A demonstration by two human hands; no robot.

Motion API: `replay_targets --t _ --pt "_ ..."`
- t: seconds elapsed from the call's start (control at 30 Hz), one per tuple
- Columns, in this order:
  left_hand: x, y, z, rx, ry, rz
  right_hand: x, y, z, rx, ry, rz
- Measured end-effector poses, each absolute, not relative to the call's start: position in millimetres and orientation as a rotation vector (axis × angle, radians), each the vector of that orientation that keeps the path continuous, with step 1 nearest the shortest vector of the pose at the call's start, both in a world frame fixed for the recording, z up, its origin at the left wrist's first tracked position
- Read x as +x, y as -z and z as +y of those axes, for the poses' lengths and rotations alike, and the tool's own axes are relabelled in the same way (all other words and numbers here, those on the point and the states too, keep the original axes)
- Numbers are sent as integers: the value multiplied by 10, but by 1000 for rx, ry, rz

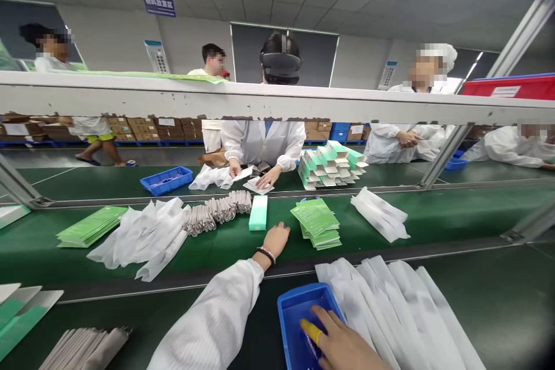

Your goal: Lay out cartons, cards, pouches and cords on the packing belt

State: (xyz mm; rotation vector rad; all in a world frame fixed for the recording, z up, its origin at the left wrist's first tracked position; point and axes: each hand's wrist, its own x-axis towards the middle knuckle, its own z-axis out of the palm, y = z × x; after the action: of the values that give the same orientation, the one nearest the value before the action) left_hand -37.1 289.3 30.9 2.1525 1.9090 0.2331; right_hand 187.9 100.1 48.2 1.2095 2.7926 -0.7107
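Observation:
My left hand (276,241), a dark beaded bracelet at its wrist, reaches over the green belt; its fingers are bent together, and what they hold, if anything, is too small to name. It is between a mint-green box (258,213) and a stack of green booklets (315,221). Low in the view, my right hand (338,338) reaches into a blue tray (287,300) with its fingers apart. One finger has a yellow cover. A few thin purple items lie under the fingers, partly hidden.
White pouches (390,306) lie beside the tray. Bundled grey cables (217,212), more pouches (147,234) and booklets (93,225) are at the left. A metal beam (277,101) crosses ahead. Opposite, a person handles white material near stacked cartons (332,165).

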Motion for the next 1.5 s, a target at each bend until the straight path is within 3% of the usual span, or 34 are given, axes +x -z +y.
replay_targets --t 0.1,0.27,0.33,0.5,0.6,0.73,0.9,1.27,1.5 --pt "-478 -552 2660 2061 -312 1852 2074 -778 1089 1344 851 2898" --pt "-504 -905 1817 1929 -471 1600 2570 -1075 1991 2043 872 2909" --pt "-405 -843 1411 1938 -448 1400 2665 -1061 2489 2319 904 2694" --pt "-194 -546 900 2260 -145 930 2495 -822 3451 2443 1023 2484" --pt "-213 -718 1159 2272 -166 932 2325 -678 3747 2446 1132 2383" --pt "-221 -1028 2112 1731 -696 1297 2229 -557 3849 2435 1262 2284" --pt "-16 -800 3101 1356 -756 1368 2195 -465 3702 2512 1262 2240" --pt "-6 -719 3230 1019 -767 1168 1960 -575 3535 2696 1065 2326" --pt "39 -647 3271 970 -783 1224 1931 -717 3567 2556 1269 2327"
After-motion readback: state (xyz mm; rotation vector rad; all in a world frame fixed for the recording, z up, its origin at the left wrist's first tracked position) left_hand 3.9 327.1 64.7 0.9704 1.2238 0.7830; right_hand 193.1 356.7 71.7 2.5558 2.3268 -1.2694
